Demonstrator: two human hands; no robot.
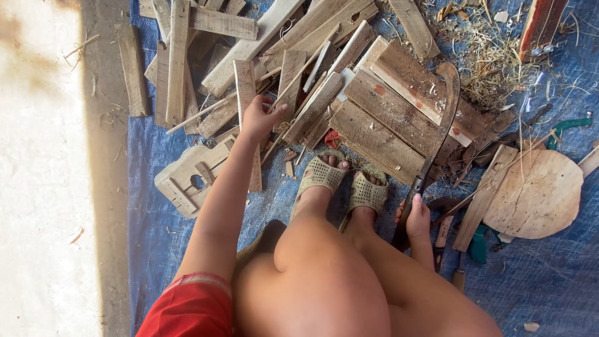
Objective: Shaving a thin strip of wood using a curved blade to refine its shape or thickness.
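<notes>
I sit above a blue tarp strewn with scrap wood. My left hand reaches forward into the pile of wooden slats, its fingers closed around a narrow upright slat. My right hand grips the dark handle of a long curved machete, whose blade lies across a slatted pallet piece. Both of my feet, in beige perforated sandals, rest on the tarp between the two hands.
A round wooden block lies at the right with a plank beside it. A cut-out wooden shape sits left of my feet. Straw and shavings litter the upper right. Pale bare floor runs along the left.
</notes>
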